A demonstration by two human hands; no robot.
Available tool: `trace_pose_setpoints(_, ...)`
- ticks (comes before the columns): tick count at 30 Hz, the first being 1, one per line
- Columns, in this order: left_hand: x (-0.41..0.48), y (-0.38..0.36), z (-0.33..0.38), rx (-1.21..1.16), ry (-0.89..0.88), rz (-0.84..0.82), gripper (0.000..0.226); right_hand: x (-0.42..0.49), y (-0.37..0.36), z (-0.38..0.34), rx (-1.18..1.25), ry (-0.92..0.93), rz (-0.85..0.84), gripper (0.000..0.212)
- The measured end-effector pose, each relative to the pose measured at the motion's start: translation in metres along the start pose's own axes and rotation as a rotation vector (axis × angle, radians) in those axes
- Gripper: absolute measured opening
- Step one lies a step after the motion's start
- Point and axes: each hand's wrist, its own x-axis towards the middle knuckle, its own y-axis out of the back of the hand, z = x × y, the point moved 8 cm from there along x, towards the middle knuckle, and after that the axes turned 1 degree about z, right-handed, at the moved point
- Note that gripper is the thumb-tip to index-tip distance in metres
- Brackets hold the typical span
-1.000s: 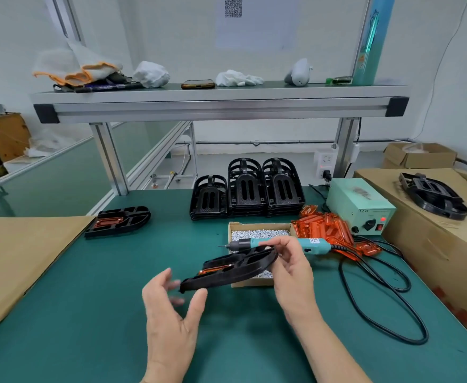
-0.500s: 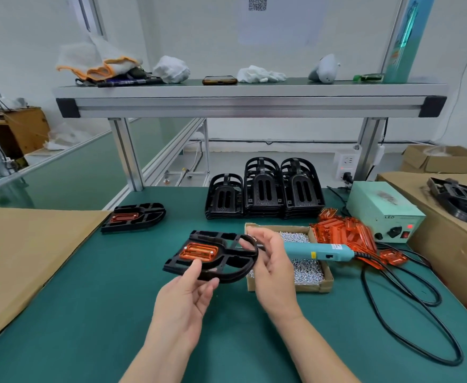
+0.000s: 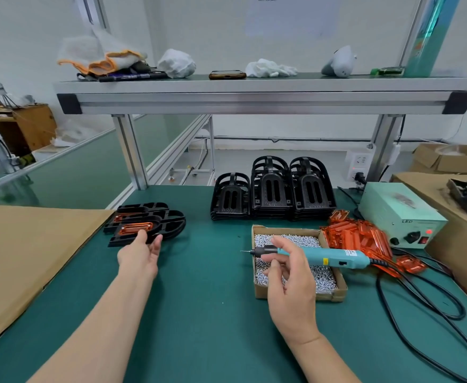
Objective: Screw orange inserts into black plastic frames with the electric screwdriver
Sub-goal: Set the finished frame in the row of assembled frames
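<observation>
Left hand (image 3: pixel 139 257), fingers loosely extended, touching black frame (image 3: pixel 172 226) fitted with orange insert (image 3: pixel 135 228), at left of green mat (image 3: pixel 199 286), right hand (image 3: pixel 291 286) closed round electric screwdriver (image 3: pixel 329 257), held over box of screws (image 3: pixel 295 231)

I note: frame (image 3: pixel 171 226) leaves right grip (image 3: pixel 290 283), now lies stacked on second frame (image 3: pixel 143 208), left grip (image 3: pixel 139 257) touching it.
</observation>
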Motion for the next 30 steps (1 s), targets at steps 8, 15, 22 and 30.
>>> trace_pose_setpoints(8, 0.042, 0.001, 0.017, -0.023, -0.029, 0.043, 0.035, 0.0, -0.002, 0.004, 0.022, -0.03, -0.01, 0.052)
trace_pose_setpoints(15, 0.069, -0.001, 0.025, 0.106, -0.048, 0.048, 0.03, -0.002, -0.011, 0.006, 0.083, -0.03, -0.033, 0.05)
trace_pose_setpoints(22, 0.086, -0.009, 0.033, 0.15, -0.076, 0.05, 0.036, -0.003, -0.014, 0.01, 0.131, -0.083, -0.065, 0.041)
trace_pose_setpoints(30, 0.108, -0.019, 0.037, 0.053, -0.035, 0.075, 0.042, -0.005, -0.018, 0.015, 0.157, -0.125, -0.071, 0.042)
